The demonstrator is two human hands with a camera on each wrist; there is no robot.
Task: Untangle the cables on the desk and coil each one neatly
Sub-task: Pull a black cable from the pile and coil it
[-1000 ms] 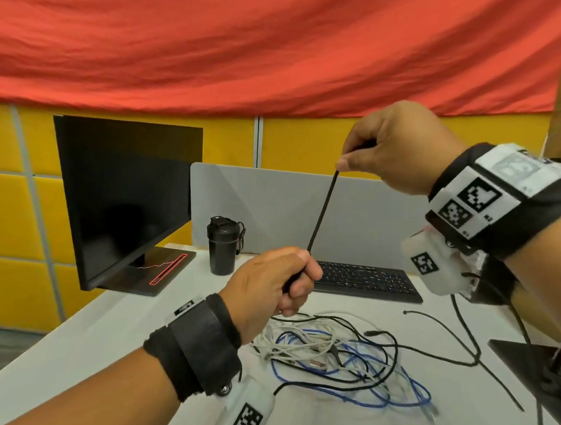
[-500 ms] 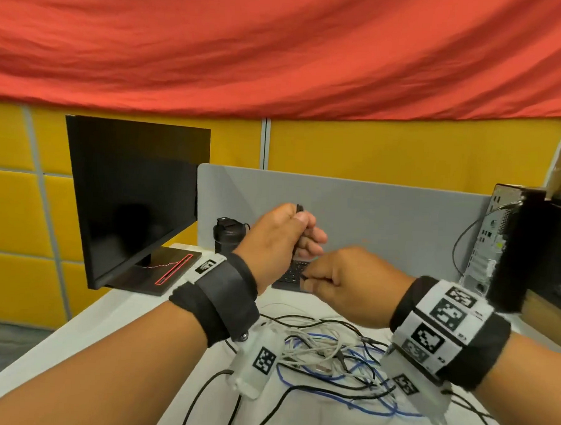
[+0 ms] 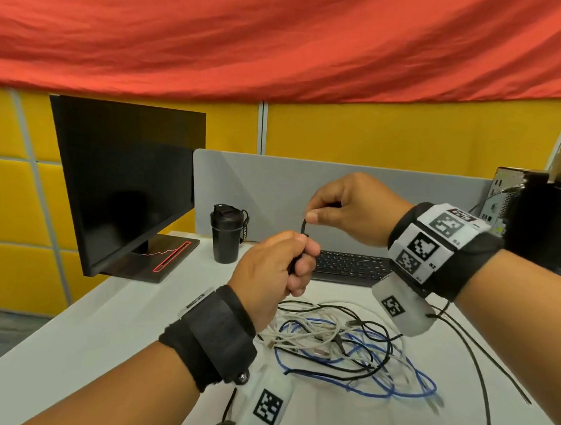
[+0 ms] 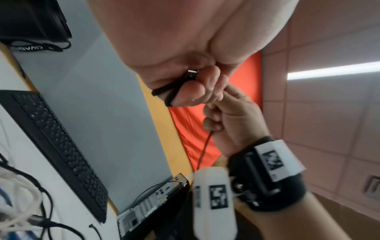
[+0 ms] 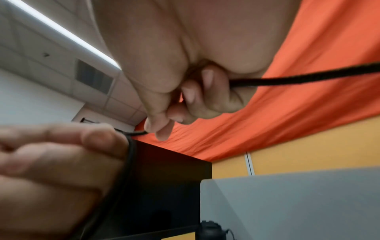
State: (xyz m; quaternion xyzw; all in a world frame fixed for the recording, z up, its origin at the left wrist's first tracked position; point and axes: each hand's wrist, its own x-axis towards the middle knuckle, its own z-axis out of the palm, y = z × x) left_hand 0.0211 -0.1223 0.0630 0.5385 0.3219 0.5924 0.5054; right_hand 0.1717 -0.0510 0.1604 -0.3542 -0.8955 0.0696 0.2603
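Observation:
A thin black cable (image 3: 303, 226) runs between my two hands above the desk. My left hand (image 3: 280, 263) grips folded loops of it (image 4: 164, 92) together with its plug (image 4: 190, 75) in a curled fist. My right hand (image 3: 340, 208), just above and right, pinches the same cable (image 5: 287, 79) between thumb and forefinger; the rest trails out past the wrist. Below my hands a tangle of white, blue and black cables (image 3: 341, 346) lies on the white desk (image 3: 84, 338). In the head view a short black piece shows between the fists.
A black monitor (image 3: 126, 186) stands at the left, a black bottle (image 3: 226, 234) beside it, and a black keyboard (image 3: 350, 268) lies against the grey divider (image 3: 274, 186). A computer case (image 3: 511, 203) stands at the right. Loose black cables (image 3: 478, 365) trail toward the right front edge.
A second ago my right hand held the cable stretched high; it dropped to meet my left hand and has now lifted slightly above it, with only a short length between them.

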